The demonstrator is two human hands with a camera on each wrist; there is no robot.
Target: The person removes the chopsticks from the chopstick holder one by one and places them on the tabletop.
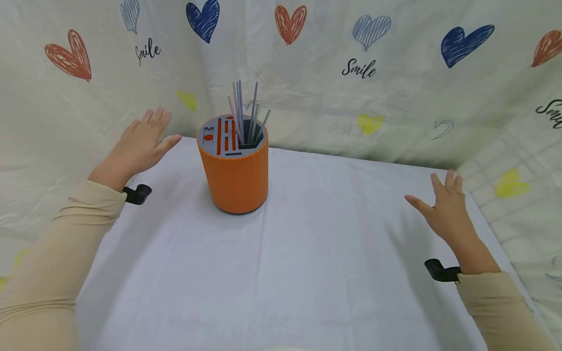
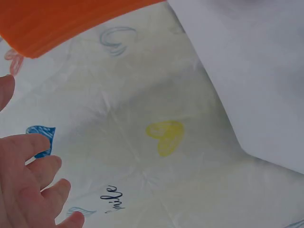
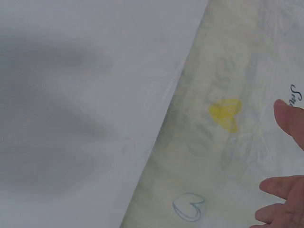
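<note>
My left hand (image 1: pixel 141 141) is held out with fingers straight and thumb spread, just left of an orange pen holder (image 1: pixel 236 180). Nothing is in it. The holder stands upright near the table's back edge. Its grey top (image 1: pixel 221 141) has slots, and several thin pale sticks (image 1: pixel 240 109) rise from the dark opening at its right. Far to the right, my right hand (image 1: pixel 449 209) hovers by the table's right back corner, fingers extended and empty. In the left wrist view, the holder's orange wall (image 2: pixel 71 23) shows at the top, with the left fingers (image 2: pixel 45 171) at lower left.
A white cloth covers the table (image 1: pixel 307 253). Behind and beside it hangs a pale curtain (image 1: pixel 316 97) printed with hearts and the word "Smile". Black straps, one on the left wrist (image 1: pixel 138 194) and one on the right wrist (image 1: pixel 441 271), stick out below the hands.
</note>
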